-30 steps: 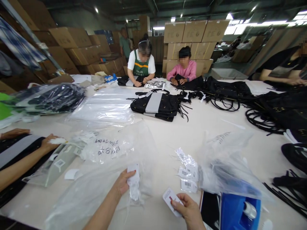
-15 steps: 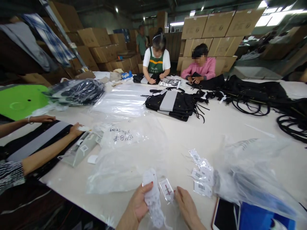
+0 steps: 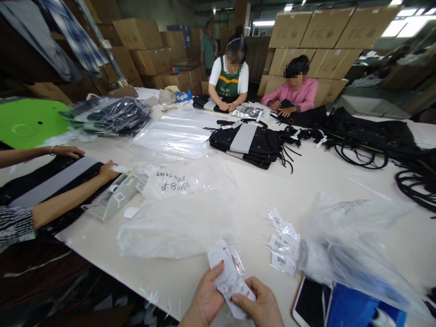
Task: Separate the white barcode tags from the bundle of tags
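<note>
My left hand [image 3: 208, 293] is closed on a stack of white tags [image 3: 227, 277] in clear sleeves, its thumb on top, at the bottom centre. My right hand [image 3: 259, 299] pinches the lower right part of the same stack. Behind the stack, one sleeved tag [image 3: 237, 261] sticks out, partly hidden. More sleeved tags with barcodes [image 3: 283, 243] lie in a loose pile on the table to the right. Beyond my hands lies a large clear plastic bag [image 3: 177, 227] with handwriting on it.
At the right are a phone [image 3: 311, 302], a blue packet [image 3: 364, 306] and crumpled plastic [image 3: 357, 245]. Black bags [image 3: 262, 147] lie mid-table. Another person's hands [image 3: 108, 171] rest on a black bag at the left. Two people work across the table [image 3: 252, 195].
My right hand has moved left onto the tag stack, and the single tag between my hands is now mostly behind the stack. The view has shifted slightly.
</note>
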`<state>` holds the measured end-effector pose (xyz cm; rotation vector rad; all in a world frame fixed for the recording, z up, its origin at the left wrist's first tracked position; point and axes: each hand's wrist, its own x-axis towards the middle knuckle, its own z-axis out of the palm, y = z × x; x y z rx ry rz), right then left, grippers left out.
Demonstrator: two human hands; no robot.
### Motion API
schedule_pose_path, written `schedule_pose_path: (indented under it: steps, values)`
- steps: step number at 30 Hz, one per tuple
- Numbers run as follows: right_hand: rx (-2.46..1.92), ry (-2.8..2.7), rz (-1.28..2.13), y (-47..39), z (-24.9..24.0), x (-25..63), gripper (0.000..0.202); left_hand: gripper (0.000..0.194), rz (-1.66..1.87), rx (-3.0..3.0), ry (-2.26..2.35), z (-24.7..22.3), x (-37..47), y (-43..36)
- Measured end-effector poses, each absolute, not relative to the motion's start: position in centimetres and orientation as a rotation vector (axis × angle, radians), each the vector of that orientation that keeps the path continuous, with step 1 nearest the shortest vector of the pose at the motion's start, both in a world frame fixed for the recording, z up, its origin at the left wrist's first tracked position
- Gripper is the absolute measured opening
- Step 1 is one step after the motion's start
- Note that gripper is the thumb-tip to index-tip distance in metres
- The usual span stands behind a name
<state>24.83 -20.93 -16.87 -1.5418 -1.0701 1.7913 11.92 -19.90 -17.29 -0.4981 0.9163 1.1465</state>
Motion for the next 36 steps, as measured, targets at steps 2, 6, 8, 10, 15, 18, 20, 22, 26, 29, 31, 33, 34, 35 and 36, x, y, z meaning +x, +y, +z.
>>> schedule_pose_path:
  steps: [2, 6, 8, 10, 15, 18, 20, 22, 26, 29, 31, 33, 34, 35, 36]
  values:
    - [-1.476, -1.004, 1.871, -20.8, -16.2, 25.0, 0.028, 0.012, 1.163, -0.513, 0.933, -17.4, 11.7, -19.8]
    - [-1.289, -0.847, 2.075, -21.0, -16.1, 25.3, 0.039, 0.01, 1.183, -0.537, 0.983, -17.1, 10.6, -19.5]
    - [-1.38, -0.78, 2.027, -21.2, -16.6, 25.6, 0.038, 0.011, 1.201, -0.532, 0.997, -17.1, 9.8, -19.4]
    - [-1.485, -0.666, 1.976, -21.3, -17.1, 26.0, 0.034, 0.012, 1.232, -0.532, 1.014, -17.2, 9.1, -19.6]
    - [-1.549, -0.325, 1.898, -20.5, -17.9, 26.2, 0.03, 0.011, 1.296, -0.514, 1.039, -17.8, 7.6, -20.7]
    - [-1.626, -0.387, 1.913, -19.9, -18.8, 26.3, 0.035, 0.012, 1.32, -0.506, 1.062, -18.0, 7.1, -21.3]
    - [-1.811, -0.633, 1.805, -19.8, -19.4, 26.5, 0.042, 0.012, 1.327, -0.509, 1.074, -17.9, 6.9, -21.6]
    - [-1.943, -0.957, 1.51, -20.2, -19.6, 26.8, 0.048, 0.012, 1.336, -0.509, 1.078, -17.7, 6.8, -21.7]
    - [-1.731, -1.305, 1.36, -21.5, -18.1, 25.7, 0.043, 0.01, 1.313, -0.489, 1.064, -17.0, 7.8, -21.5]
    - [-1.434, -1.239, 1.732, -22.0, -17.0, 23.5, 0.044, 0.009, 1.289, -0.475, 1.03, -16.3, 9.2, -21.2]
    - [-1.326, -1.15, 1.854, -22.1, -16.9, 22.3, 0.041, 0.009, 1.288, -0.474, 1.011, -16.1, 9.9, -21.1]
    - [-1.344, -1.068, 1.881, -22.1, -17.3, 21.9, 0.035, 0.009, 1.287, -0.464, 1.0, -16.0, 10.3, -21.0]
    - [-1.38, -1.03, 1.879, -22.1, -17.6, 21.9, 0.032, 0.009, 1.287, -0.459, 0.999, -16.1, 10.3, -21.0]
    - [-1.41, -1.001, 1.874, -22.1, -17.8, 22.1, 0.03, 0.009, 1.288, -0.456, 1.0, -16.1, 10.3, -21.0]
    - [-1.429, -0.98, 1.866, -22.1, -18.0, 22.3, 0.029, 0.01, 1.292, -0.46, 1.004, -16.2, 10.2, -21.0]
